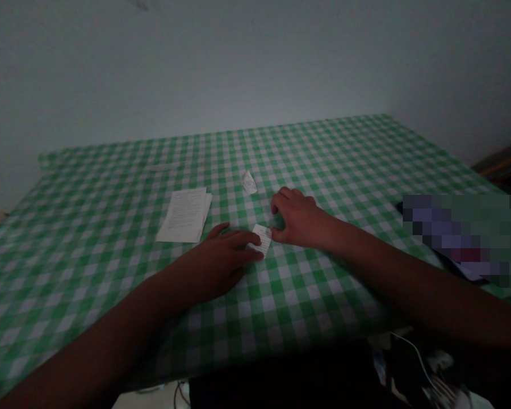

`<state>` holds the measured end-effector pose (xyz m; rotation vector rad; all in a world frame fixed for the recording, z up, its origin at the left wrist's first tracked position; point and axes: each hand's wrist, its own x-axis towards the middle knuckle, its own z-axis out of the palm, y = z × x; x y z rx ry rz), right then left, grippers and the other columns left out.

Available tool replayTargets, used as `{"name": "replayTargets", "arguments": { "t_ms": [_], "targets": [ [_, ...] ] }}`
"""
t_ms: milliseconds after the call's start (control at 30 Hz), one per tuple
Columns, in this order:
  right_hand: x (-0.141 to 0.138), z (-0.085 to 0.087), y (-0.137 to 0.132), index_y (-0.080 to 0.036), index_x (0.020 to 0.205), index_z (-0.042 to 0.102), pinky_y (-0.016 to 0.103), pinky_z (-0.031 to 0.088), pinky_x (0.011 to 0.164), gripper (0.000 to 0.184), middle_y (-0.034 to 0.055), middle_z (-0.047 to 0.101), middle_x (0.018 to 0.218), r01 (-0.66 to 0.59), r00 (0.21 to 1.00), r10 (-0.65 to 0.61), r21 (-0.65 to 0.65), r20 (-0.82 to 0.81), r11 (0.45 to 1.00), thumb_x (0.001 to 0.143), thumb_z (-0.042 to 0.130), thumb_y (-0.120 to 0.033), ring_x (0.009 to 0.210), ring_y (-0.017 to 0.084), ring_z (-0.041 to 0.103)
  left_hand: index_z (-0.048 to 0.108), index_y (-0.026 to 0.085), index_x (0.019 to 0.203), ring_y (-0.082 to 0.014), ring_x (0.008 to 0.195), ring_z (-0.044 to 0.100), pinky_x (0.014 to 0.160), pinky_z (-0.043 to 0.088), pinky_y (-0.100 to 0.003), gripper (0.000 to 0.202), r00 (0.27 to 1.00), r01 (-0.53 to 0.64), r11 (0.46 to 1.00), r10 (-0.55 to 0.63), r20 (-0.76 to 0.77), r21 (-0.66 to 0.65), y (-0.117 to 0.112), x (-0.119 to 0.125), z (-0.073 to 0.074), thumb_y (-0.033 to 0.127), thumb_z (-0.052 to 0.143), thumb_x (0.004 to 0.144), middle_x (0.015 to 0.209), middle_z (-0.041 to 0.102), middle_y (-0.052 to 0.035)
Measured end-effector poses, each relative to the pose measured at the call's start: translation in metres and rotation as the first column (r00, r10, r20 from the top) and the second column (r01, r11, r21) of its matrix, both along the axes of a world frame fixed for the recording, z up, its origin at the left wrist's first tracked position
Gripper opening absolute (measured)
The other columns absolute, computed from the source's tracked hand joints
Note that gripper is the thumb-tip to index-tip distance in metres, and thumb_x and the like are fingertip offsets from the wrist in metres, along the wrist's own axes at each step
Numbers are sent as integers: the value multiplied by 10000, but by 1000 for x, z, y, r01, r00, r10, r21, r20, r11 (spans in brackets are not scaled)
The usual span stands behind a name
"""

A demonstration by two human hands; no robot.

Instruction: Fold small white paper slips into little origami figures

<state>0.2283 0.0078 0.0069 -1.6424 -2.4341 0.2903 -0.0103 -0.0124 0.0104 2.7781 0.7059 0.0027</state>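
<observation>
A small piece of paper [263, 241] with lines of print lies on the checked tablecloth between my hands. My left hand [227, 255] holds it down, with two fingertips on its left part and lower edge. My right hand [297, 218] is at the paper's right edge. Its thumb tip touches or nearly touches that edge, while the other fingers are bent and raised apart from the thumb, with nothing seen between them. Beyond the hands stands or lies a small folded piece of paper [249, 183]. Left of them is a stack of printed sheets [183, 216].
A green and white checked tablecloth [323, 153] covers the table, which meets a plain wall [255, 62] at the back. At the right lies a dark-edged flat object, mostly blurred out by pixels [455, 238]. A white cable [417, 352] hangs below the front edge.
</observation>
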Motion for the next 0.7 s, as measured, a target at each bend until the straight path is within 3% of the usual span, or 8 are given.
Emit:
{"name": "replayTargets", "arguments": {
  "t_ms": [267, 533, 700],
  "targets": [
    [-16, 1, -23, -185, 966, 547, 392, 397, 779, 318, 89, 573, 1090, -149, 989, 149, 39, 13, 988, 751, 646, -398, 1018, 271, 523, 553, 296, 1289, -252, 1256, 533, 1133, 235, -624, 521, 999, 16, 1000, -16, 29, -1, 1, 1, -1, 54, 490, 832, 1374, 555, -54],
    [-3, 2, -4, -184, 956, 543, 405, 398, 792, 323, 100, 564, 1113, 0, 999, -1, 18, 39, 1000, 761, 653, -417, 1048, 289, 523, 579, 289, 1266, -256, 1285, 520, 1140, 215, -631, 458, 1000, -5, 1000, 6, 25, -8, 1, 0, -1, 85, 500, 863, 1395, 546, -56],
    [-13, 4, -19, -184, 968, 559, 391, 393, 779, 340, 101, 577, 1106, -150, 988, 149, 34, 40, 988, 747, 662, -420, 1026, 278, 524, 584, 299, 1261, -248, 1278, 523, 1136, 221, -621, 477, 1000, -9, 1000, 9, 25, -4, 1, 3, 1, 72, 516, 847, 1376, 559, -56]
  ]
}}
